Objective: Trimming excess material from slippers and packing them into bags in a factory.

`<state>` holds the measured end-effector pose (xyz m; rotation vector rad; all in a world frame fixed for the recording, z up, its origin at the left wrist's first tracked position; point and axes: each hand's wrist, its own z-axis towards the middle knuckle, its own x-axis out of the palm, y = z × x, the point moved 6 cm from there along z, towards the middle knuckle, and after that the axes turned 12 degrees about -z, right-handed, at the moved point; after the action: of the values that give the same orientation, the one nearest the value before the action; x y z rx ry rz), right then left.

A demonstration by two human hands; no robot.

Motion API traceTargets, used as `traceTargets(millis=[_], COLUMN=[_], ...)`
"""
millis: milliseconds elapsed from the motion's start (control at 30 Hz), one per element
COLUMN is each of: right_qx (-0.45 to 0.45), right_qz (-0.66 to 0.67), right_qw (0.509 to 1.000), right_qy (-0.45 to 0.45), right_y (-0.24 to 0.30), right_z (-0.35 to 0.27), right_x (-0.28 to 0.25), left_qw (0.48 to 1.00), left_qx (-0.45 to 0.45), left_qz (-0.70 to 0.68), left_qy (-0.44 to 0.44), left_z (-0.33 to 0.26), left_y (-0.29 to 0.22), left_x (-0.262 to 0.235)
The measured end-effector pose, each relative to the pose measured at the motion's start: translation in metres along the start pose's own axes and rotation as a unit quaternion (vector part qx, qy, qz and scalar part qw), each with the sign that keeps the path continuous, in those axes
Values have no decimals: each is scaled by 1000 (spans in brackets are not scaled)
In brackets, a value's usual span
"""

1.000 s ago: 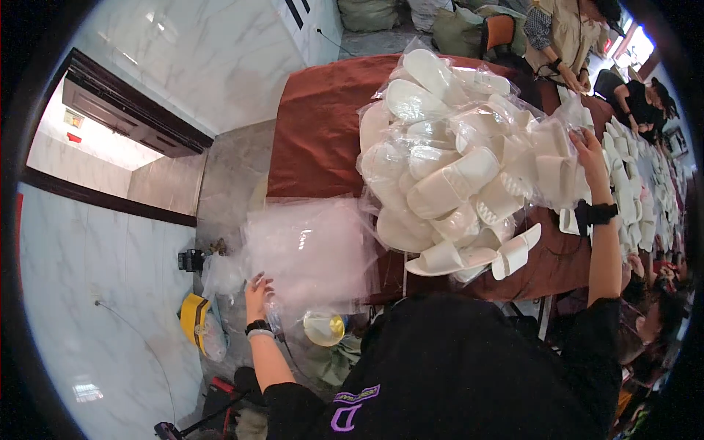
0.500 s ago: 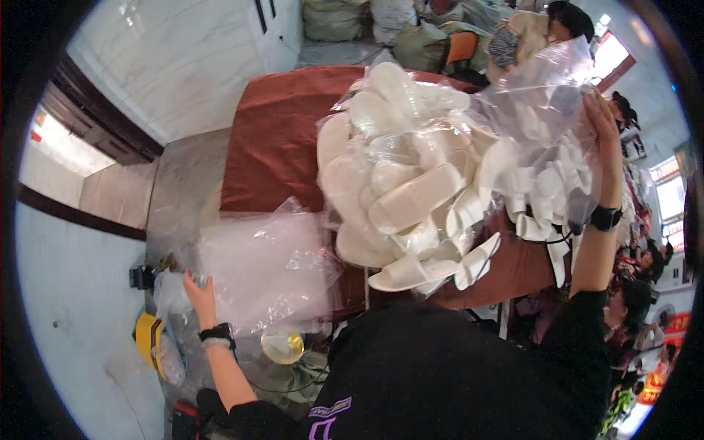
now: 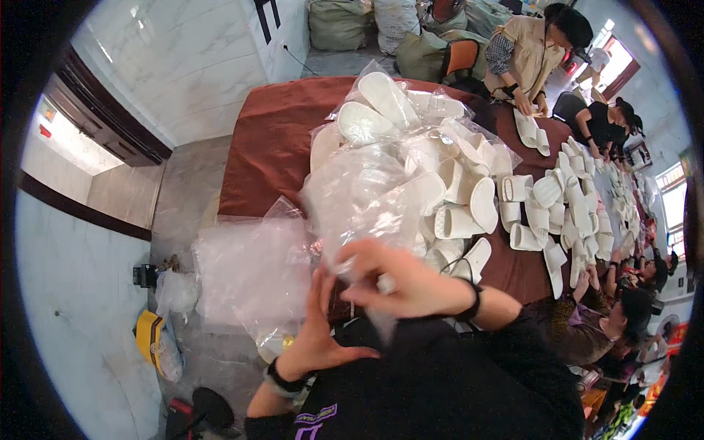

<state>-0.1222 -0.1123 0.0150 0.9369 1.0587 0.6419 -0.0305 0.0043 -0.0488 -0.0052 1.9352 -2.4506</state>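
Observation:
My right hand [image 3: 407, 287], blurred by motion, is at the table's front edge with its fingers closed on a clear plastic bag [image 3: 359, 202]. The bag spreads up over the slippers, and a smeared bit of it hangs below the fingers. Close by on the left, my left hand [image 3: 321, 339] has its thumb stretched apart from its upright fingers. Its fingertips are near the bag's lower end; I cannot tell whether they touch. Under and behind the bag lies a heap of white slippers [image 3: 458, 220], many in clear wrapping. A stack of clear flat bags [image 3: 253, 271] lies left of my left hand.
A brown cloth [image 3: 268, 139] covers the table. Across it a person [image 3: 529, 55] handles white slippers [image 3: 529, 133]. More people sit along the right side by loose slippers [image 3: 543, 213]. Full sacks [image 3: 341, 26] stand at the back; a yellow bag [image 3: 150, 341] hangs at left.
My right hand has swept the clear bag from the far right down to the front middle. My left hand has moved right, from beside the bag stack toward my right hand.

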Motion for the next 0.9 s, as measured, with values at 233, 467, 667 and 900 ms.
traceTargets(millis=[233,467,667,900], right_qx=[-63,122,204,230], right_qz=[71,194,164,127], right_qw=[995,973,964,964], right_qy=[41,-24,-37,-45], right_y=[-14,-91,-125,-147], right_z=[5,-49,-74,-76], right_x=[42,5,12,26], left_qw=[929,758,660,687], left_qx=[25,-46,-75,-247], left_qz=[-259,-266,-231,-108], left_qy=[-263,-594,-711,-675], left_z=[-35,-143,-224,-250], left_y=[48,133,207,260], left_x=[-31,-159,-206,-233])
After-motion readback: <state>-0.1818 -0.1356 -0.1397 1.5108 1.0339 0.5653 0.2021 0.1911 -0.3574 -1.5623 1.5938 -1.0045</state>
